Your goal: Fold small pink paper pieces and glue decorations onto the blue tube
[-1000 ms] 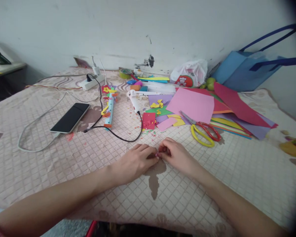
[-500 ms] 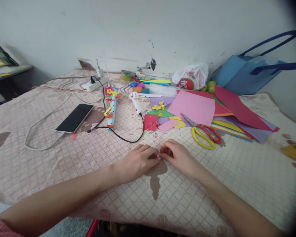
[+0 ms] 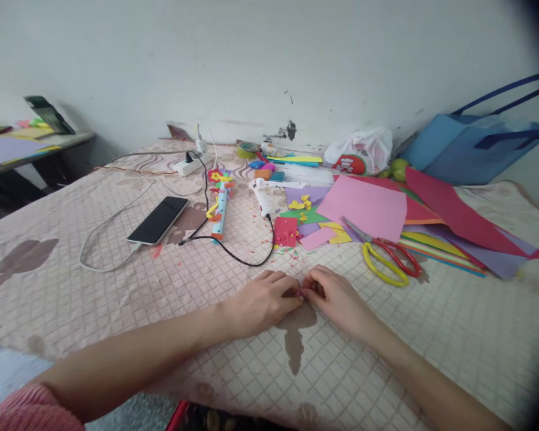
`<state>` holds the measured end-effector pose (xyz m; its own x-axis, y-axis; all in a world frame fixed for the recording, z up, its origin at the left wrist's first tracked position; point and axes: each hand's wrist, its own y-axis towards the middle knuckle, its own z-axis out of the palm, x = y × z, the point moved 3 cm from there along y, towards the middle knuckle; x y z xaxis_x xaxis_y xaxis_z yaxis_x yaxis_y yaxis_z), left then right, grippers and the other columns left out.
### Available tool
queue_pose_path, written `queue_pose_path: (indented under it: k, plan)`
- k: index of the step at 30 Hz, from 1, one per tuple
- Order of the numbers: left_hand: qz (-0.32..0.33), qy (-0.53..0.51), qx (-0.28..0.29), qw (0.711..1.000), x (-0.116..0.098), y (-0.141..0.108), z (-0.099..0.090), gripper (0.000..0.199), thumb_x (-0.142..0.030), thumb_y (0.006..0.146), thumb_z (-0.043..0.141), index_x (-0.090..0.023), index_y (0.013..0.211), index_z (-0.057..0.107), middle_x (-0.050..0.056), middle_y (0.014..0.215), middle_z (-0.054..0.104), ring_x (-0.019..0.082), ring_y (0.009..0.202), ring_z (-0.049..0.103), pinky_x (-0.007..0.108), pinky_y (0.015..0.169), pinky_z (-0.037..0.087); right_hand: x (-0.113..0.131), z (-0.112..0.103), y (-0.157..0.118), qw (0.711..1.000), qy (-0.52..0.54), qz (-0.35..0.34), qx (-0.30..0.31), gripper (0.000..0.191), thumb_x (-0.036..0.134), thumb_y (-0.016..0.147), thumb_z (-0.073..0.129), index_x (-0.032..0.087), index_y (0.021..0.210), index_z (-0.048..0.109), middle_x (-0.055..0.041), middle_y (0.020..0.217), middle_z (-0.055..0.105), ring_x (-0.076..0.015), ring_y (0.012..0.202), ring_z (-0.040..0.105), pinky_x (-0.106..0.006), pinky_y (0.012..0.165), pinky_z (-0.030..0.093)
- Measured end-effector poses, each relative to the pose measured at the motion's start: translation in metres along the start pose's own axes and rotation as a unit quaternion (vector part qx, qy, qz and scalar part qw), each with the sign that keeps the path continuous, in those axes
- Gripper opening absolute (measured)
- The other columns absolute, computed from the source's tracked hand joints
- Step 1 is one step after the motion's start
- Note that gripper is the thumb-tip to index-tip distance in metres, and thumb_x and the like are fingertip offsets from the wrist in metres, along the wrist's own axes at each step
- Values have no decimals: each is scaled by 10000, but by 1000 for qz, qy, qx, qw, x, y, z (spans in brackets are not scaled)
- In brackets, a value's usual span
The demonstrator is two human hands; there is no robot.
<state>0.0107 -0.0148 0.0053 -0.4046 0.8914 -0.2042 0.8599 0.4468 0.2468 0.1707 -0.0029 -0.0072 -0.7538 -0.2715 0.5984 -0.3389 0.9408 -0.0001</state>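
Observation:
Both hands meet just above the patterned tablecloth (image 3: 233, 365), fingertips nearly together. My left hand (image 3: 263, 302) is closed, its thumb and fingers pinching a small pink piece (image 3: 300, 294) from the left. From the right, my right hand (image 3: 339, 298) pinches the same piece with thumb and index finger. Most of it is hidden by the fingertips, so its material and shape cannot be made out. Past the hands lie a red square (image 3: 286, 232) with tiny scraps on it and a pink strip (image 3: 318, 239). Scissors (image 3: 386, 260) with yellow and red handles rest to the right.
A white glue gun (image 3: 263, 200) with a black cord stands beyond my hands. Left of it are a decorated light-blue strip (image 3: 220, 209) and a phone (image 3: 158, 221) on a cable. Coloured sheets (image 3: 363, 206), a plastic bag (image 3: 362, 152) and a blue bag (image 3: 449, 149) occupy the right.
The camera view has turned slightly left and up, so everything sits lower and further right. My hands stay together on the small pink piece, which shows less between the fingertips.

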Motion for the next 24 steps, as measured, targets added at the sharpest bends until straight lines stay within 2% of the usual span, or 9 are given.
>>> queue_pose_path:
  k: [5,8,10,12,15,17,20,24]
  plan:
    - [-19,-72,-32,997,3,0,-3,240,-154,866,461,-166,1086,556,84,1051,588,187,980,537,357,876,437,1,-5,-1,998,61,-8,-14,102,135,798,495,194,714,496,-3,734,548,-152,699,528,-286,637,408]
    - [-106,-187,-83,973,12,0,-4,221,-140,839,473,-159,1047,545,76,991,602,165,897,563,317,789,471,-1,-5,-1,982,189,29,11,96,213,817,511,198,724,490,12,681,566,-137,637,550,-272,592,428]
    - [-184,-288,-113,933,19,-1,-2,167,-151,824,492,-153,981,547,60,920,612,137,797,575,264,689,477,-2,-4,0,957,284,51,32,81,239,808,538,198,769,480,13,697,591,-126,615,567,-259,570,443]
    - [-239,-393,-113,881,24,0,2,117,-197,823,520,-142,924,542,46,852,617,117,720,574,231,620,462,-1,-3,1,935,346,63,41,112,233,794,563,200,844,468,11,729,611,-116,609,578,-251,567,453]
    - [-269,-544,-83,790,25,3,9,175,-279,812,569,-122,875,528,45,797,623,104,668,576,221,598,455,2,-3,1,919,386,63,50,169,213,787,577,199,904,456,5,752,625,-107,626,582,-242,577,459]
    - [-277,-609,-73,740,25,4,11,219,-305,790,605,-114,859,525,51,791,631,98,659,580,221,607,456,5,-2,1,913,397,61,66,168,201,788,580,194,900,455,0,755,628,-104,636,579,-234,576,457]
    - [-292,-641,-68,707,24,4,13,252,-310,745,661,-112,828,529,38,767,630,85,644,572,210,599,449,8,-2,-1,908,406,58,86,180,199,785,594,191,901,456,10,728,616,-96,614,562,-222,558,449]
    - [-304,-648,-48,697,23,4,14,266,-305,716,688,-111,795,524,18,720,614,71,605,555,204,584,446,7,-1,-1,905,412,55,92,192,241,776,619,189,892,474,26,702,586,-87,570,538,-224,544,448]
